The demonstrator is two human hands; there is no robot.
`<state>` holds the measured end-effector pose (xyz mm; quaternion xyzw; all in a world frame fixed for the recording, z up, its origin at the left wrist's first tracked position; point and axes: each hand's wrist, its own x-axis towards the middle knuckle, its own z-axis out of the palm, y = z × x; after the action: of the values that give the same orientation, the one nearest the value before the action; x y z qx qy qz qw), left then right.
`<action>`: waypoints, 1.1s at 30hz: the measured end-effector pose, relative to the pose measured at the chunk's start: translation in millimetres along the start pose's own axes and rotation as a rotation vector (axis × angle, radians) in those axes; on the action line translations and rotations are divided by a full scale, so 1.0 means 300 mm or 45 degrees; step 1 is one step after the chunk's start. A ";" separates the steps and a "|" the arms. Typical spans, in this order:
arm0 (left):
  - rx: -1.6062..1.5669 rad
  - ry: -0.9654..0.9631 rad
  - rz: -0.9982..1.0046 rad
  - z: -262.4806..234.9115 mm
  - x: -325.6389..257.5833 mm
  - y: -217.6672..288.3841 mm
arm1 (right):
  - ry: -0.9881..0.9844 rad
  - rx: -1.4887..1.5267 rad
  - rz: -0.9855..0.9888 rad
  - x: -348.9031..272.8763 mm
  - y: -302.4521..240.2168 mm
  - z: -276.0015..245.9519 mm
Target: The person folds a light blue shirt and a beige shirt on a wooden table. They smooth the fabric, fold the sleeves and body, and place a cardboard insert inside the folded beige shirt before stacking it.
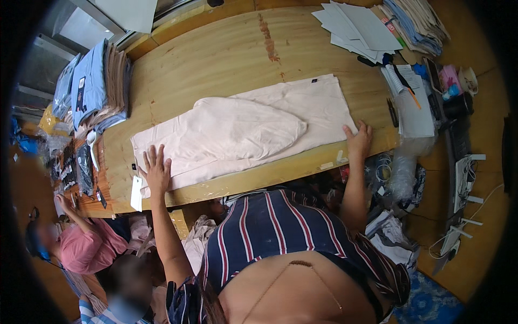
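A pale pink garment (253,127), folded into a long strip, lies across the wooden table in front of me. One loose, rounded part of it is laid over the middle, with some wrinkles. My left hand (156,171) rests flat on its left end, fingers spread. At the right end, my right hand (359,141) touches the near corner, thumb and fingers apart. A white hang tag (136,194) hangs over the table's front edge beside my left hand. Small dark labels show at both ends of the cloth.
Folded blue and tan garments (94,83) are stacked at the left, near a white-handled tool (93,148). White sheets (359,32) and another garment stack (415,27) lie at the far right. Papers (413,108) and a pen stand nearer. A co-worker in pink (89,243) sits at the lower left.
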<state>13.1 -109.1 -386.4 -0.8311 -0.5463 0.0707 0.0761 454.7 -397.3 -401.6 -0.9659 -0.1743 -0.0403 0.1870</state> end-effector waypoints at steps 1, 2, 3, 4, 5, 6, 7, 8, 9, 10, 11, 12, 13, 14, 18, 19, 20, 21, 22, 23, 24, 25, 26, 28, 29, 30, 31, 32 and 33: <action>0.019 0.148 -0.026 0.018 0.016 -0.002 | -0.011 0.002 0.044 -0.018 -0.016 -0.004; -0.123 0.241 0.007 -0.004 0.038 0.058 | 0.018 0.011 0.035 -0.024 -0.010 0.007; -0.323 0.237 0.163 -0.042 0.058 0.157 | 0.057 0.007 0.024 -0.034 0.000 0.024; -0.611 0.287 0.324 -0.076 0.060 0.292 | 0.078 0.010 0.009 -0.041 0.006 0.035; -0.678 0.293 0.481 -0.167 0.043 0.468 | 0.020 -0.030 -0.019 -0.041 0.004 0.033; -0.663 0.243 0.692 -0.208 0.027 0.600 | -0.039 -0.064 -0.045 -0.034 -0.003 0.024; -0.766 0.095 0.918 -0.223 0.019 0.703 | -0.099 -0.094 -0.074 -0.022 -0.005 0.016; -0.645 0.265 1.045 -0.258 -0.002 0.806 | -0.180 0.210 -0.004 -0.010 0.010 0.023; -0.623 0.218 1.094 -0.202 -0.014 0.886 | -0.266 0.511 0.051 0.010 0.027 0.035; -0.599 0.167 1.146 -0.144 -0.015 0.937 | -0.359 0.812 0.111 0.027 0.026 0.041; -0.566 0.178 1.153 -0.149 -0.016 0.952 | -0.307 1.011 0.160 0.028 0.018 0.042; -0.536 0.190 1.155 -0.152 -0.016 0.959 | -0.253 1.207 0.205 0.030 0.004 0.042; -0.508 0.202 1.155 -0.155 -0.013 0.958 | -0.199 1.401 0.247 0.033 -0.016 0.040; -0.912 0.005 1.104 -0.159 0.004 0.942 | -0.172 1.294 0.172 0.031 -0.067 0.016; -2.328 -0.754 0.363 -0.252 0.123 0.784 | -0.041 1.007 -0.551 -0.081 -0.386 -0.123; -2.485 -0.883 0.237 -0.239 0.146 0.738 | -0.087 1.015 -0.869 -0.125 -0.455 -0.146; -2.639 -1.026 0.112 -0.228 0.164 0.702 | -0.181 0.905 -1.043 -0.174 -0.497 -0.135; -2.682 -1.075 0.039 -0.233 0.170 0.672 | -0.244 0.819 -1.178 -0.231 -0.520 -0.097; -2.638 -0.875 0.068 -0.229 0.163 0.674 | -0.259 0.609 -1.373 -0.275 -0.550 -0.082; -2.585 -0.687 0.099 -0.217 0.153 0.690 | -0.264 0.548 -1.441 -0.317 -0.553 -0.014; -2.528 -0.502 0.124 -0.199 0.146 0.698 | -0.220 0.420 -1.491 -0.351 -0.553 0.024; -2.352 -0.471 0.106 -0.162 0.150 0.702 | -0.251 0.376 -1.520 -0.363 -0.538 0.042; -2.288 -0.338 0.204 -0.135 0.149 0.706 | -0.281 0.334 -1.551 -0.369 -0.533 0.038; -2.138 -0.080 0.387 -0.081 0.146 0.719 | -0.065 0.236 -1.450 -0.371 -0.492 -0.010; -2.081 -0.212 0.262 -0.130 0.119 0.719 | 0.043 0.187 -1.389 -0.363 -0.461 -0.032; -1.852 -0.201 0.255 -0.172 0.105 0.714 | -0.062 0.061 -1.319 -0.346 -0.416 -0.036; -1.622 -0.191 0.247 -0.207 0.094 0.711 | -0.154 0.070 -1.290 -0.331 -0.369 -0.025; -1.392 -0.177 0.242 -0.233 0.084 0.711 | -0.240 0.079 -1.259 -0.311 -0.331 -0.019; -1.084 0.254 0.282 -0.244 0.062 0.722 | -0.405 0.263 -1.233 -0.277 -0.311 -0.036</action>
<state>229.5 -180.3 -359.4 -0.8446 -0.4244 -0.2330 -0.2286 343.9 -347.1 -371.1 -0.7453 -0.6306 0.0424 0.2124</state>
